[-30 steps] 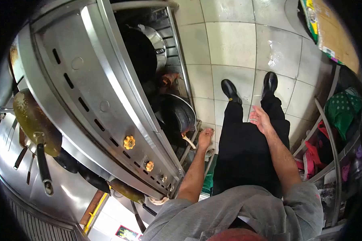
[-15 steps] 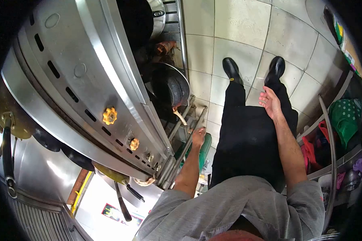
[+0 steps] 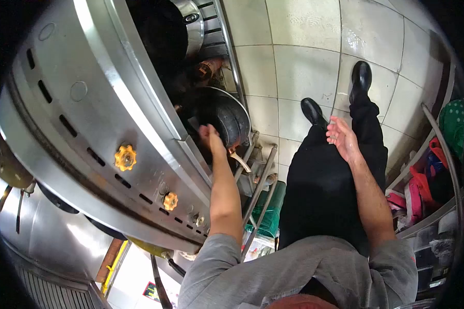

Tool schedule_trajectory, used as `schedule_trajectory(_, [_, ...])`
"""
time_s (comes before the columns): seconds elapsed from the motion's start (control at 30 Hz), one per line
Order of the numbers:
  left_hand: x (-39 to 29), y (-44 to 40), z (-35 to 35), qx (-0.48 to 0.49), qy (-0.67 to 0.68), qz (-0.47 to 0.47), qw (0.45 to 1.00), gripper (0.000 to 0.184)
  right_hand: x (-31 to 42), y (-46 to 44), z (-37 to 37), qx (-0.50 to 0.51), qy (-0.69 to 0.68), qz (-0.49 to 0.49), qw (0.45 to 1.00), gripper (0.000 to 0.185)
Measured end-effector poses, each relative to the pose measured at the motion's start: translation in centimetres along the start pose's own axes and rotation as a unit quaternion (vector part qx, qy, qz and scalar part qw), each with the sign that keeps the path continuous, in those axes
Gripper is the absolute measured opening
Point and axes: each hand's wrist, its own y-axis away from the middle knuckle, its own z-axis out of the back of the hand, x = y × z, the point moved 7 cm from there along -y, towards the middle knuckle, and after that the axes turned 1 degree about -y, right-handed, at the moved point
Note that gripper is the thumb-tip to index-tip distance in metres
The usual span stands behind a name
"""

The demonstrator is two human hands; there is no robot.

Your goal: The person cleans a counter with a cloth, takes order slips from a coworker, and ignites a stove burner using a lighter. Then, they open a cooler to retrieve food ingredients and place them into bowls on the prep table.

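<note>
My left hand [image 3: 210,135] reaches into the shaded shelf under the steel stove. Its fingers are curled next to dark pans; what they grip, if anything, is lost in the shadow. Beside it lies a black pan [image 3: 234,121] with a pale rim, and a light-coloured handle [image 3: 239,160] sticks out just below. My right hand [image 3: 344,140] hangs in front of the black apron [image 3: 319,195], fingers loosely bent and apart, holding nothing.
The steel stove [image 3: 87,103] with yellow knobs [image 3: 125,157] fills the left side. Farther along the shelf is a large pot [image 3: 193,31]. A green container [image 3: 270,211] stands by the metal rails. At right, a rack rail [image 3: 446,149] fronts bags and cloths.
My left hand has moved from beside the metal rails forward and left into the shelf, among the pans. My feet have stepped, and the right hand stays low in front of me.
</note>
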Motion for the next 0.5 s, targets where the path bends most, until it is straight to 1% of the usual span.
schedule_trajectory(0.03, [0.9,-3.5,0.4,-0.068,0.072,0.009,0.995,0.033,-0.2,0.1,-0.4,0.014,0.016,-0.004,1.0,0.033])
schedule_trajectory(0.07, [-2.4,-3.4,-0.2,-0.165,0.121,0.017,0.979,0.047,-0.1,0.1,-1.0,0.023,0.021,-0.006,0.999,0.033])
schedule_trajectory(0.1, [-5.2,-3.7,-1.1,-0.223,0.207,0.029,0.952,0.023,0.4,-0.2,-1.4,0.024,0.026,0.001,0.999,0.033])
schedule_trajectory(0.13, [-6.3,-5.0,-1.3,-0.247,0.201,0.031,0.947,0.031,0.6,-0.4,-1.9,0.028,0.044,-0.003,0.999,0.033])
schedule_trajectory(0.17, [-4.7,-8.1,-0.3,-0.244,0.207,0.034,0.947,0.031,0.7,-0.5,-2.2,0.031,0.062,-0.007,0.998,0.034])
schedule_trajectory(0.2, [-2.4,-12.4,0.9,-0.226,0.242,-0.02,0.943,0.048,1.1,-0.7,-2.5,0.036,0.068,-0.013,0.997,0.034])
schedule_trajectory(0.23, [-1.5,-15.6,0.2,-0.205,0.282,-0.075,0.934,0.064,1.4,-1.0,-2.3,0.052,0.073,-0.011,0.996,0.036])
schedule_trajectory(0.27, [-1.8,-16.9,-0.4,-0.218,0.287,-0.091,0.928,0.062,2.3,-1.1,-2.5,0.045,0.082,-0.004,0.996,0.037])
schedule_trajectory(0.37, [-3.3,-17.3,0.2,-0.282,0.253,-0.035,0.925,0.054,3.9,-1.0,-3.9,0.042,0.088,-0.004,0.995,0.037])
schedule_trajectory(0.5, [-3.6,-18.8,3.2,-0.285,0.223,0.033,0.932,0.044,4.8,-1.5,-5.2,0.057,0.089,-0.005,0.994,0.03])
